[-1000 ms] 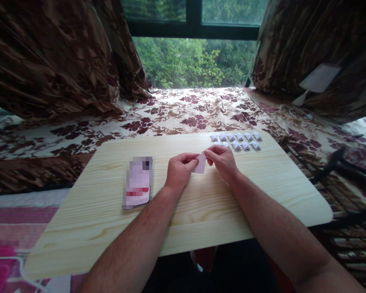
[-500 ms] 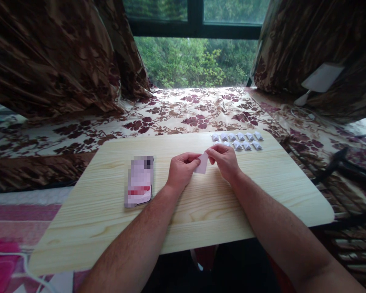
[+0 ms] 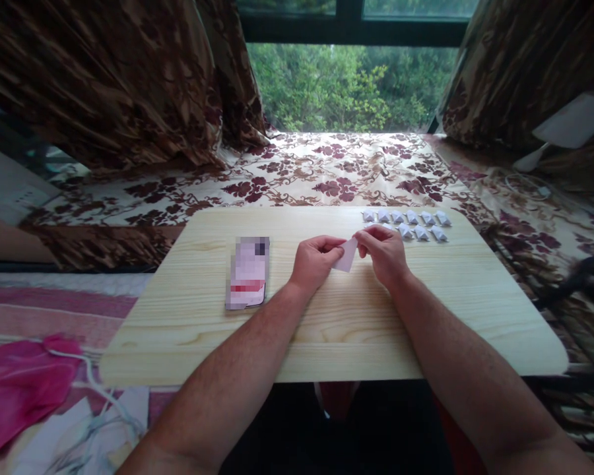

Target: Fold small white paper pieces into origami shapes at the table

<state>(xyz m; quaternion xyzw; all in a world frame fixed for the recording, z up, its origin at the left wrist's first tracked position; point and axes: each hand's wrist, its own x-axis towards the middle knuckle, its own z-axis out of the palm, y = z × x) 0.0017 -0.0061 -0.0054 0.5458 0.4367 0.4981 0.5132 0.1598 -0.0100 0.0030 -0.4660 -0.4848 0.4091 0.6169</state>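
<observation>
A small piece of white paper (image 3: 345, 258) with straight edges is held up between my two hands, over the middle of the table. My left hand (image 3: 317, 262) pinches its left side between thumb and fingers. At the paper's upper right corner, my right hand (image 3: 382, 251) grips with thumb and forefinger. Just beyond my right hand, several small folded white paper pieces (image 3: 412, 218) with raised points sit in two rows; the hand hides part of the nearer row.
The pale wooden table (image 3: 178, 346) has rounded corners. On its left lies a phone (image 3: 247, 270), partly blurred out. Beyond are a floral-covered ledge (image 3: 336, 171) and a white lamp (image 3: 571, 122). A pink cloth (image 3: 24, 382) and a white cable (image 3: 86, 369) lie at lower left.
The whole view has shifted, so the table and phone appear farther right and slightly higher. Both hands keep their pinch on the paper, with almost the same pose.
</observation>
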